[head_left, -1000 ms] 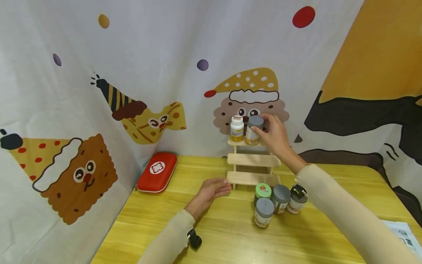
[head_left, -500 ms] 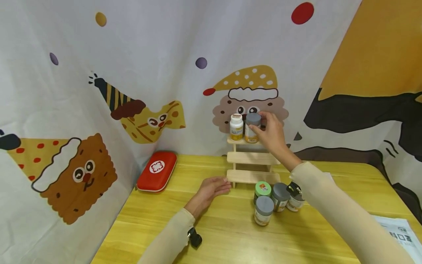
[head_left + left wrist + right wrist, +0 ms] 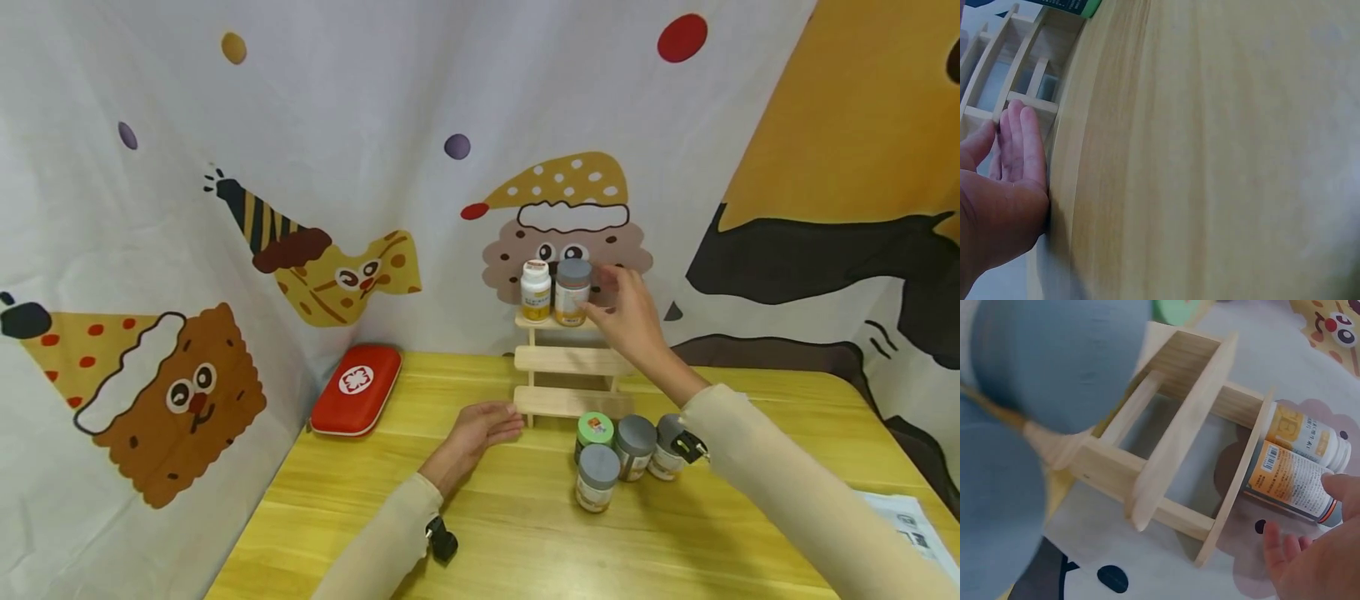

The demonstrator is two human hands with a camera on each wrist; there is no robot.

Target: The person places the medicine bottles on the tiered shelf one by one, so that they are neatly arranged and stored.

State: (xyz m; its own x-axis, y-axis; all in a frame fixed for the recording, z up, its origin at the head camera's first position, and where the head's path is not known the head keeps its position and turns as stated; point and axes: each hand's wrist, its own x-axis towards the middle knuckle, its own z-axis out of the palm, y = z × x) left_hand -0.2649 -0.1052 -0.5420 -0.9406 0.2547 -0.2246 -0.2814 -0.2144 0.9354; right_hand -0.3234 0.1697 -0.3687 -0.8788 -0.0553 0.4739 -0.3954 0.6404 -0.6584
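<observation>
A small three-step wooden shelf (image 3: 573,360) stands at the back of the table. On its top step a white bottle (image 3: 536,292) stands beside a grey-lidded jar (image 3: 572,293). My right hand (image 3: 630,312) is just right of this jar, fingers spread; in the right wrist view the thumb of the right hand (image 3: 1319,559) overlaps the jar's edge, and whether it touches cannot be told. My left hand (image 3: 480,433) lies on its edge on the table, its straight fingertips against the left leg of the shelf. The left wrist view shows the left hand (image 3: 1013,169) with fingers extended.
Before the shelf's right side are a green-lidded jar (image 3: 595,430) and three grey-lidded ones, the nearest being a pale jar (image 3: 597,477). A red zip case (image 3: 357,389) lies at back left. A white printed packet (image 3: 911,525) is at the right edge. A patterned cloth (image 3: 375,125) hangs behind.
My right hand's fingers have spread and drawn back to the right from the grey-lidded jar, which stays on the top step. The left hand has kept its place.
</observation>
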